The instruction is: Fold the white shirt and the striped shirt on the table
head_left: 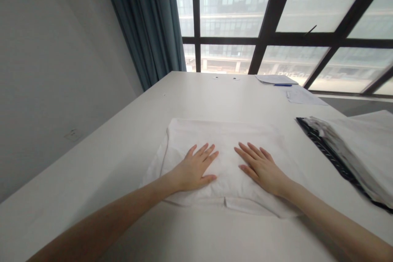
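My left hand [198,168]: palm down, fingers fanned well apart, thumb out to the side, resting flat on a white cloth [226,147]. My right hand [259,168]: also palm down on the same cloth, fingers spread but a bit closer together, thumb apart. The hands are near each other, not touching, with bare cloth between the fingertips. Both forearms uncovered.

Cloth count: one under my hands, lying flattish on the near, middle part of the white table [196,102]. Wrinkled toward the table's near edge, with a small fold or slit there; thin reddish line down its left side.

On the right side of the table: one pile of white fabric [365,143], layers too merged to count, with one black item [331,159] with white marks sticking out under it. At the table's far right corner: one paper stack [274,78], sheets uncountable, one blue pen [283,85] on it, one loose sheet [307,97] just beside. Two small round fittings near the table's far edge.

Past the table's far left corner: one blue curtain [150,20]. Beyond its far edge: window panes [230,4] in dark frames. Left of the table: one wall [61,49], one socket [73,134].
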`<action>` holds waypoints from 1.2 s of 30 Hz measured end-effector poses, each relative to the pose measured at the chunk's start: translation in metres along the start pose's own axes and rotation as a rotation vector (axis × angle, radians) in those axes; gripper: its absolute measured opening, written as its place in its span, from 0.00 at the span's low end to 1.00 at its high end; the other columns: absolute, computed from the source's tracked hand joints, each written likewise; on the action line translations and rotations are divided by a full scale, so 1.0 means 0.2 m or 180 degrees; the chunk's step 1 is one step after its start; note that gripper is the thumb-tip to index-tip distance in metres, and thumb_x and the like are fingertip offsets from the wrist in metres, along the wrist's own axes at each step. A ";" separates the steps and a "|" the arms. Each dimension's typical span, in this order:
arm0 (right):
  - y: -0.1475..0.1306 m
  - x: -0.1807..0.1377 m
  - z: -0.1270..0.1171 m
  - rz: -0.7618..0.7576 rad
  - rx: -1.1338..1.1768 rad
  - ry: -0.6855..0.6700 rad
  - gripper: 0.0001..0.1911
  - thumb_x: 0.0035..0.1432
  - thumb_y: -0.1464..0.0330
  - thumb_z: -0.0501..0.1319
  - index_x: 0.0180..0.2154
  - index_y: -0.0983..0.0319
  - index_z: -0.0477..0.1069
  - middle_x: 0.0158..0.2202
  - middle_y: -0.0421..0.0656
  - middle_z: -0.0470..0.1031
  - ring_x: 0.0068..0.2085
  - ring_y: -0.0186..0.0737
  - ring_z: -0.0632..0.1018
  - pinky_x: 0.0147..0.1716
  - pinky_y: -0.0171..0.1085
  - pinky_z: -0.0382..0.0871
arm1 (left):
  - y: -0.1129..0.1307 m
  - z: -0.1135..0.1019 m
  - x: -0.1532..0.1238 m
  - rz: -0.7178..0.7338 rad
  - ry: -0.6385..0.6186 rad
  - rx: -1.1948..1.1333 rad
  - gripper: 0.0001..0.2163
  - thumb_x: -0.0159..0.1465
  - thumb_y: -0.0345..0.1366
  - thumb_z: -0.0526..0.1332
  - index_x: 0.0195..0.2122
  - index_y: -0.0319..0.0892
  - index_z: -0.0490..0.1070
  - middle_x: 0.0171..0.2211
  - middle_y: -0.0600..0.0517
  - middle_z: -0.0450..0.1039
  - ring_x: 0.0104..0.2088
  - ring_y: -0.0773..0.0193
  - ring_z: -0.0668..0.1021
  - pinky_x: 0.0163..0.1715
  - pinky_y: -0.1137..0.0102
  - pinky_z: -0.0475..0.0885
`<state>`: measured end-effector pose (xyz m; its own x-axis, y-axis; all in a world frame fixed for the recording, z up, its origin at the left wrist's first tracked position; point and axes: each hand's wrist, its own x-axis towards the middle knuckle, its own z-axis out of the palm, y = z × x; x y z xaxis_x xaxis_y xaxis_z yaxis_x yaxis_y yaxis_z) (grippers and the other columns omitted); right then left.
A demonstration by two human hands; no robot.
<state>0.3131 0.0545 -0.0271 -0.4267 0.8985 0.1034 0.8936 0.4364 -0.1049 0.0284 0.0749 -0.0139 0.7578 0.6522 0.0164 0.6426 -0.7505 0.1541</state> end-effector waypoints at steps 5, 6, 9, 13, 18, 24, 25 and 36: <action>0.13 -0.11 -0.02 0.0114 -0.0151 0.0043 0.30 0.68 0.51 0.43 0.68 0.47 0.47 0.69 0.39 0.51 0.68 0.48 0.54 0.63 0.56 0.52 | -0.06 -0.03 -0.09 -0.0023 -0.0111 0.0010 0.35 0.67 0.56 0.50 0.69 0.43 0.46 0.70 0.39 0.42 0.69 0.48 0.47 0.64 0.48 0.42; 0.14 -0.13 -0.02 0.0149 -0.0184 0.0059 0.30 0.67 0.51 0.43 0.68 0.48 0.47 0.69 0.39 0.51 0.68 0.48 0.54 0.63 0.56 0.52 | -0.06 -0.03 -0.10 -0.0022 -0.0138 0.0012 0.36 0.66 0.57 0.51 0.69 0.43 0.46 0.70 0.39 0.41 0.69 0.47 0.47 0.65 0.48 0.41; 0.16 -0.18 -0.02 0.0198 -0.0275 0.0175 0.30 0.67 0.51 0.44 0.67 0.49 0.50 0.68 0.40 0.53 0.67 0.48 0.56 0.62 0.56 0.53 | -0.07 -0.02 -0.13 -0.0017 -0.0146 -0.0010 0.38 0.64 0.58 0.52 0.69 0.42 0.46 0.70 0.39 0.42 0.69 0.46 0.47 0.65 0.48 0.42; 0.16 -0.20 -0.02 0.0222 -0.0282 0.0414 0.27 0.67 0.54 0.46 0.65 0.52 0.58 0.66 0.43 0.60 0.66 0.48 0.61 0.61 0.54 0.57 | -0.08 -0.02 -0.15 0.0201 0.0041 -0.0120 0.37 0.64 0.57 0.55 0.69 0.44 0.49 0.68 0.39 0.48 0.68 0.45 0.51 0.65 0.48 0.43; 0.18 -0.20 -0.02 0.0336 -0.0222 0.0556 0.26 0.67 0.55 0.46 0.61 0.54 0.65 0.63 0.45 0.65 0.64 0.49 0.65 0.58 0.53 0.62 | -0.07 -0.05 -0.18 0.0760 -0.0112 -0.0310 0.32 0.65 0.52 0.57 0.68 0.51 0.52 0.69 0.43 0.47 0.68 0.46 0.52 0.65 0.48 0.42; 0.30 -0.22 0.00 0.0530 -0.0177 0.0587 0.27 0.67 0.54 0.45 0.61 0.56 0.64 0.63 0.47 0.64 0.63 0.49 0.65 0.59 0.52 0.62 | -0.07 -0.09 -0.20 0.0874 -0.0259 -0.0508 0.32 0.62 0.59 0.57 0.66 0.60 0.54 0.71 0.45 0.38 0.68 0.42 0.49 0.64 0.45 0.41; 0.31 -0.23 0.01 0.0567 -0.0174 0.0585 0.27 0.67 0.54 0.44 0.61 0.57 0.64 0.63 0.47 0.64 0.63 0.49 0.65 0.58 0.52 0.62 | -0.07 -0.09 -0.20 0.0893 -0.0268 -0.0539 0.32 0.62 0.59 0.57 0.66 0.61 0.55 0.71 0.45 0.37 0.68 0.42 0.49 0.64 0.44 0.41; 0.38 -0.25 -0.02 0.0717 -0.0437 0.0476 0.29 0.65 0.50 0.43 0.61 0.51 0.63 0.61 0.43 0.67 0.59 0.51 0.71 0.54 0.55 0.65 | -0.05 -0.09 -0.22 0.0499 -0.0476 -0.0406 0.41 0.59 0.63 0.56 0.69 0.53 0.46 0.70 0.42 0.38 0.69 0.44 0.47 0.65 0.46 0.40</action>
<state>0.4033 0.0418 -0.0354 -0.1994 0.9505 0.2384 0.9783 0.2073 -0.0082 -0.0132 0.0556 0.0024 0.8614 0.4989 -0.0949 0.5037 -0.8155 0.2849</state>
